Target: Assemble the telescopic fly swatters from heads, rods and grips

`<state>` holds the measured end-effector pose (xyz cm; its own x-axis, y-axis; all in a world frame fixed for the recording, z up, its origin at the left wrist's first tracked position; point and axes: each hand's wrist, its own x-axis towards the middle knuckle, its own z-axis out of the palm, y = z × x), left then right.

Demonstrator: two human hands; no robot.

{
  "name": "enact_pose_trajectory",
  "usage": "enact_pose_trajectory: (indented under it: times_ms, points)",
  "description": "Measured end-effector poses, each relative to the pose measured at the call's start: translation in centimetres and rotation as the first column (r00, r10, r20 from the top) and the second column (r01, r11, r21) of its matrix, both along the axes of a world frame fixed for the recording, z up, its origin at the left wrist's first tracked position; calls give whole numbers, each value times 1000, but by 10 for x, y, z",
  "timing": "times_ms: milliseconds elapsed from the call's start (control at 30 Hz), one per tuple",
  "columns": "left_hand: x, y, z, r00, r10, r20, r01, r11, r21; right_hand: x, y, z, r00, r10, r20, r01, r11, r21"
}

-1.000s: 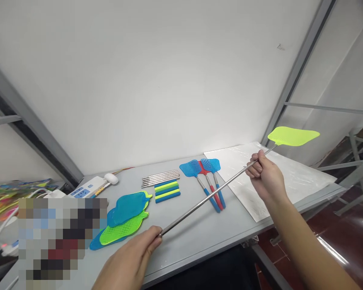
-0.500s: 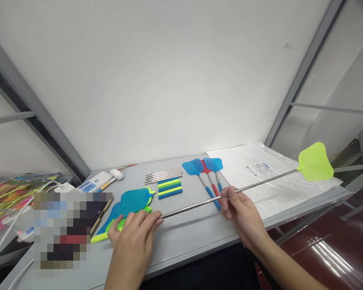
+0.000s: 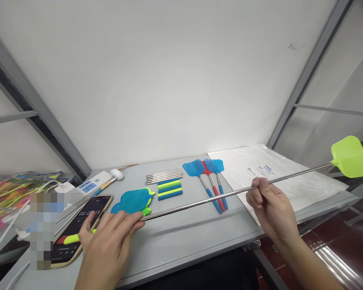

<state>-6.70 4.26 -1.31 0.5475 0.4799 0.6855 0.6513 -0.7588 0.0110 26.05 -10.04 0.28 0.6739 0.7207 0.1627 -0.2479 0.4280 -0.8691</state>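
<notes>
Swatter point(image 3: 230, 193): yellow-green slotted head point(image 3: 352, 157), long silver rod point(image 3: 199, 202).

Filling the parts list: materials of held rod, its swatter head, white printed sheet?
Rod: metal, likely steel; polished, silvery highlights. Swatter head: probably moulded plastic, satin; even yellow-green, slotted. White printed sheet: perhaps plastic film, glossy; wrinkles, glare streaks.

Workshop: swatter parts point(image 3: 170, 185) on table point(image 3: 169, 241)
</notes>
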Motion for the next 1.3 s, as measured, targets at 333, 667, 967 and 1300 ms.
enact_pose_trajectory:
  times_ms: [333,667,967,1300]
  points:
    - [-8,-20,6,996,68,63,-62,994,-91,38,-12,6,959,-153,-237,183,977,109]
    - [15,-29,-12,964,-161,210,190,973,-129,-30,10,-32,985,81,-149,-95,992,-87]
    - [2,-20,-13,965,-190,183,211,972,-100,-40,4,-16,990,141,-14,-142,985,-95]
    - [10,-34,-22,729,95,678,180,929,-324,-28,3,-22,985,137,-110,-149,982,-118]
